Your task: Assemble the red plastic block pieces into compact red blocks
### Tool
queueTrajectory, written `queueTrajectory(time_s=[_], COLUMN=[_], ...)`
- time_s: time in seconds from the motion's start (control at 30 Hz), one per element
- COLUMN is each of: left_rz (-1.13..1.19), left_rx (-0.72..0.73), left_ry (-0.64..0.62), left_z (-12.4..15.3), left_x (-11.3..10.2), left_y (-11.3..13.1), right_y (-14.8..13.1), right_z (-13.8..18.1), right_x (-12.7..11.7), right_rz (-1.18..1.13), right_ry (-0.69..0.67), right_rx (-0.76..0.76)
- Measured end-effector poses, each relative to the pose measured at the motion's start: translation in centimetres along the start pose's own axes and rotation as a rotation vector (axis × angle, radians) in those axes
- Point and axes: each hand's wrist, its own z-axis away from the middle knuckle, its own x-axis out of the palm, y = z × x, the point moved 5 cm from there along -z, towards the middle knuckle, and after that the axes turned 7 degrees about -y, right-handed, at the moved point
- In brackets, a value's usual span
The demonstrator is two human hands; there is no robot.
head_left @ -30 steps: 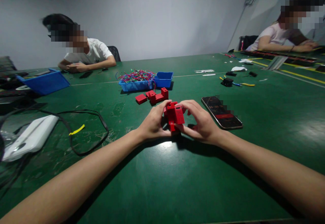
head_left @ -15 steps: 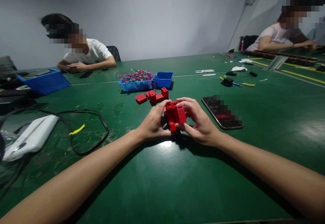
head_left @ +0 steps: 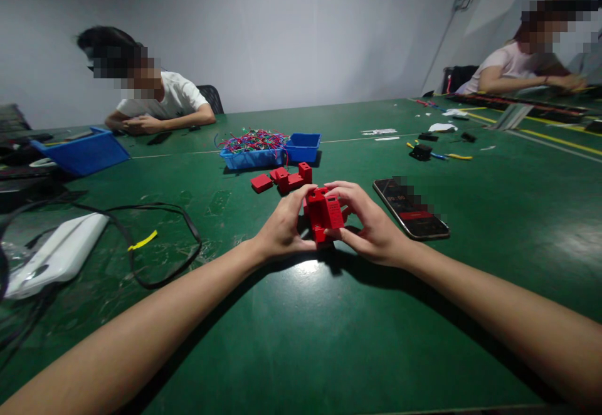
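a grip at work on each side, folks: the left hand has its thumb and fingers curved around a hollow, boxy red block, spread about as wide as the block itself. and the right hand! thumb and fingertips pinching a small, flat red panel with fine markings, slanted at the block's right side; whether the two pieces touch, i can't tell. it's all happening low over the broad green worktop. just beyond the knuckles lie a flat red square and a red u-shaped bracket. behind them, a blue plastic tray heaped with multicoloured wires, a smaller blue plastic bin right beside it. near the right hand, a dark-screened phone lies flat.
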Motion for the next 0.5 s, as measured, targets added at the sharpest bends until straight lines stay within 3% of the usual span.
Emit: queueTrajectory(time_s=[0.2,0.5], left_rz=[-0.003,-0.009], left_rx=[0.025,-0.008], left_ry=[0.014,0.0], left_z=[0.01,-0.03], left_x=[0.03,0.2], left_y=[0.04,-0.21], right_y=[0.0,0.64], right_z=[0.01,0.11], right_x=[-0.1,0.18], right_rz=[0.056,-0.034], right_ry=[-0.006,-0.018], right_rx=[-0.03,0.017])
